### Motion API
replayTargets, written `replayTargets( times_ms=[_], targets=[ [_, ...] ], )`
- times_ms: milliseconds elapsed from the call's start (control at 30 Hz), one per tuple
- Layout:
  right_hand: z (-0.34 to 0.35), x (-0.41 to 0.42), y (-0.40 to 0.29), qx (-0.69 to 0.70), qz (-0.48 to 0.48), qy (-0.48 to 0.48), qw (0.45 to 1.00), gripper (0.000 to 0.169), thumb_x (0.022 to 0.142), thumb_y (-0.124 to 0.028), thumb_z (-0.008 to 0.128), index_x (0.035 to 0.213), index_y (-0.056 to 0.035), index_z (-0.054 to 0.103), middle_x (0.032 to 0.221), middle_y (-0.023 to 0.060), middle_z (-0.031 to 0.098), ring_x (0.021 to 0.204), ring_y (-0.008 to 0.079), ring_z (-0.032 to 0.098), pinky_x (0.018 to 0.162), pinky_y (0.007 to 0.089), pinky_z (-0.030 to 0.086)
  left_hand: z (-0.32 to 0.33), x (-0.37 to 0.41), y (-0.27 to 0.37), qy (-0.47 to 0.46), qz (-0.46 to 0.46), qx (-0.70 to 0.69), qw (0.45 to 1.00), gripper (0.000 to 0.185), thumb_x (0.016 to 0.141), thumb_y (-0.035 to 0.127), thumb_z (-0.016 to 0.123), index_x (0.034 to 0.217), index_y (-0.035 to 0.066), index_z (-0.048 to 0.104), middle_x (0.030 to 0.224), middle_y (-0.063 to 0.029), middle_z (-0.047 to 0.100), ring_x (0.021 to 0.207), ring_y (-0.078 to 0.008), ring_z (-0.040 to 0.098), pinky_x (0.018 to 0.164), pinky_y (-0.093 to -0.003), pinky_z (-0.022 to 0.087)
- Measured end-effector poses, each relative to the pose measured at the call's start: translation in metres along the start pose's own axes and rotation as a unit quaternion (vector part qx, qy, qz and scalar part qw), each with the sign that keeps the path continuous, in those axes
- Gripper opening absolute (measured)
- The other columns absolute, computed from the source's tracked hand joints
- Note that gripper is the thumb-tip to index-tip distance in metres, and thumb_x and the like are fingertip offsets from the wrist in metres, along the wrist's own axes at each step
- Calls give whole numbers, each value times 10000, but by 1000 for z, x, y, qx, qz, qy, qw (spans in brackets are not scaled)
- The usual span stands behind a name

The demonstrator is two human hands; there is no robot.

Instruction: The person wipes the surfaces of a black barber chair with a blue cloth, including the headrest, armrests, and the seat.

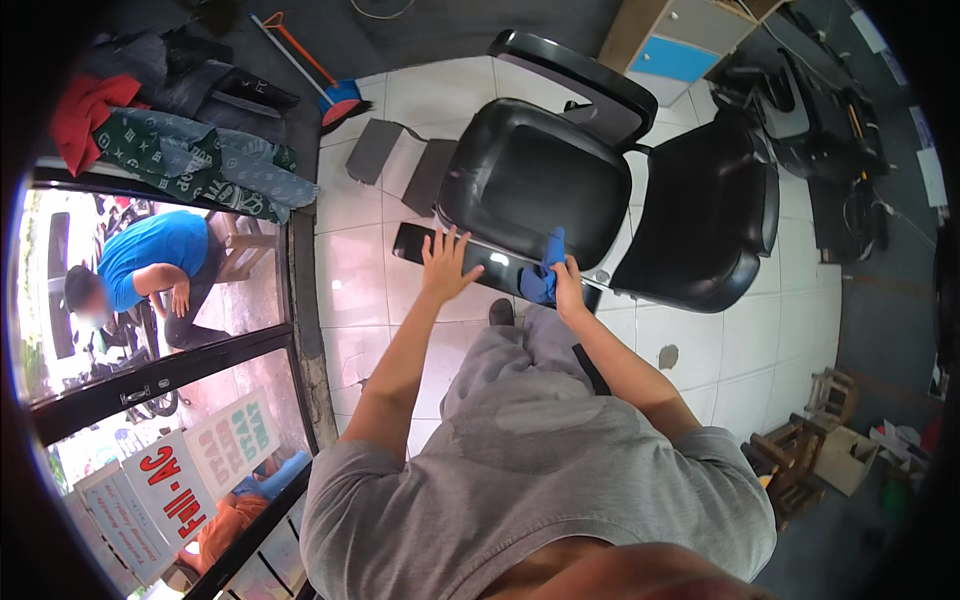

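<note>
A black padded barber chair stands before me, its seat (536,176) at the centre and its backrest (697,217) to the right. My left hand (448,266) lies with fingers spread on the near armrest (491,261), its fingertips by the seat's edge. My right hand (568,283) grips a blue cloth (551,270) against the same armrest, farther right. The far armrest (585,79) rises on the other side of the seat. A grey and white footrest (401,161) extends at the chair's left end.
A broom and dustpan (343,105) lean at the upper left, near patterned capes (202,165). Glass doors (161,367) stand at left, with a person in blue (161,251) outside. Wooden stools (787,457) and a cardboard box (844,459) are at lower right; a cabinet (675,56) is at top.
</note>
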State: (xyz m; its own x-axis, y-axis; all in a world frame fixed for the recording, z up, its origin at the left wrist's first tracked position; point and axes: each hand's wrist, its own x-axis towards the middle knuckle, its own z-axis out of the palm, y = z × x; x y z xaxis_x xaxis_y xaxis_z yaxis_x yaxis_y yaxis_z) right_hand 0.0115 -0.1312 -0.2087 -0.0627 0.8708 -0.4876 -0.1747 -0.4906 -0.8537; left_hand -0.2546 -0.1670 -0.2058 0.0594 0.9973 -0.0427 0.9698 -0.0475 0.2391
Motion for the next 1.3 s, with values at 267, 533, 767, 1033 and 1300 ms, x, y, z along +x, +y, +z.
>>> replayTargets(
  times_ms=[267, 533, 767, 1033, 1300],
  targets=[
    [-1, -82, -95, 254, 121, -187, 941, 474, 832, -274, 524, 1264, -84, 485, 1080, 85, 566, 932, 193, 592, 850, 322, 496, -16, 40, -57, -23, 17, 22, 999, 763, 766, 545, 686, 1396, 189, 446, 1483, -86, 360, 1429, -317, 229, 1157, -540, 135],
    [-8, -149, -183, -37, -94, -137, 985, 532, 768, -138, 706, 1260, -79, 513, 997, 43, 573, 898, 126, 569, 792, 287, 482, -11, 73, -15, -37, -164, -21, 986, 540, 875, 428, 589, 1331, 143, 546, 1555, -77, 281, 1465, -385, 121, 1120, -644, 150],
    [-46, -185, -248, -411, -387, -32, 825, 468, 608, -66, 668, 1075, -67, 690, 794, 101, 573, 725, 214, 577, 658, 311, 470, 4, 30, 76, -163, -61, -229, 958, 429, 971, 426, 449, 1216, 130, 640, 1324, -113, 561, 1343, -342, 382, 1063, -557, 304],
    [-92, -180, -257, -517, -402, -107, 748, 495, 564, -108, 703, 1056, -155, 721, 844, 113, 570, 762, 290, 602, 677, 376, 508, -71, -44, 203, -23, 45, -493, 869, 470, 1047, 316, 321, 1166, -37, 606, 1163, -213, 617, 1144, -352, 559, 1013, -376, 391],
    [-145, -121, -302, -501, -372, -187, 759, 418, 609, -110, 665, 1025, -121, 713, 827, 133, 594, 736, 323, 610, 648, 370, 503, -177, -32, 252, -72, 53, -508, 857, 425, 1026, 276, 344, 1181, -29, 596, 1189, -214, 611, 1163, -339, 550, 1036, -399, 368]
  ],
)
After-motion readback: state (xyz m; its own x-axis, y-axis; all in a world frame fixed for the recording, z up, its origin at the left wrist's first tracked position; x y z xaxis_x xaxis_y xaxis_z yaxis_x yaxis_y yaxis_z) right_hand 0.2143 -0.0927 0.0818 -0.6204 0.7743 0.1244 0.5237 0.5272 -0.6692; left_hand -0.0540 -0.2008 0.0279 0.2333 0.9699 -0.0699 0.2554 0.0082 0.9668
